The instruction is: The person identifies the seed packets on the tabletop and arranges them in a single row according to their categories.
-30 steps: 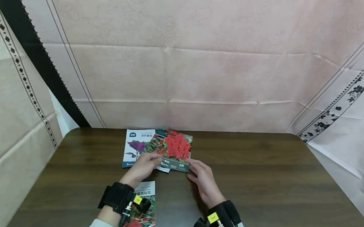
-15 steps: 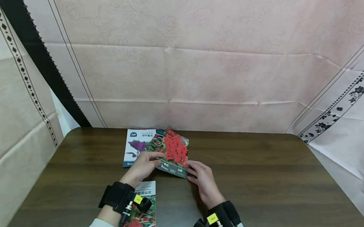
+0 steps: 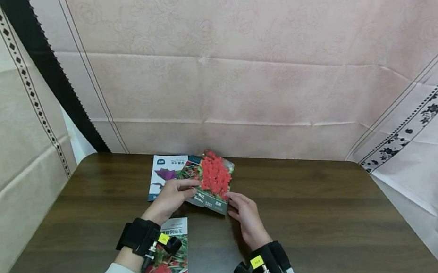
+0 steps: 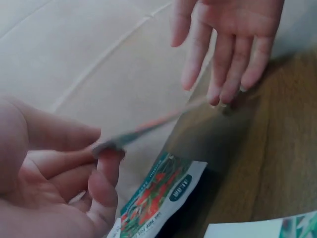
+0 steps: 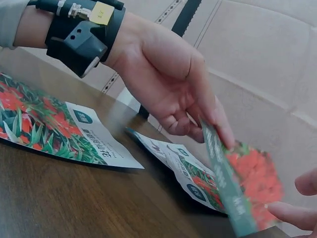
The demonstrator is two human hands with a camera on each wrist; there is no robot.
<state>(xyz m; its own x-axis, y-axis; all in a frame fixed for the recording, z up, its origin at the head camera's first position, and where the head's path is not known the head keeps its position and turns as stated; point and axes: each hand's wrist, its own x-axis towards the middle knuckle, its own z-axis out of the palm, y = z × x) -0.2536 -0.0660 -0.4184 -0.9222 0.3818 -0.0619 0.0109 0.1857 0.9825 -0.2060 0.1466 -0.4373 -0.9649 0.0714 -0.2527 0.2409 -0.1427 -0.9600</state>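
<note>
Pale, creased cloth (image 3: 236, 81) rises beyond a dark wooden desk (image 3: 322, 215). At work over it, the left hand (image 3: 172, 197) pinches the red-blossom packet (image 3: 215, 175) by its left edge, between thumb and fingers. To that packet's right, the right hand (image 3: 250, 220) is not clenched: its fingers reach out straight, with tips that appear to touch the lower right corner. Whether they bear any weight cannot be told.

Seen from the right wrist, the red-blossom packet is tilted and raised, its print softened by blur. Just to its left and partly behind it, a leafy packet (image 3: 187, 169) appears to overlap a white packet (image 3: 165, 170) with a purple plant. Nearer the wearer than the red-blossom packet, and to its left, a fourth packet (image 3: 167, 271) lies partly hidden by the left forearm and its black wristband (image 3: 138, 237).

Good handling here likely calls for a light pinch kept close to the edge, since so thin a packet would probably bend if gripped hard from one side. The right fingertips would best steady the free corner, level with the left hand's hold. Care seems due at the leafy packet, whose wavy edge could snag or slide if the red-blossom packet brushed it.
</note>
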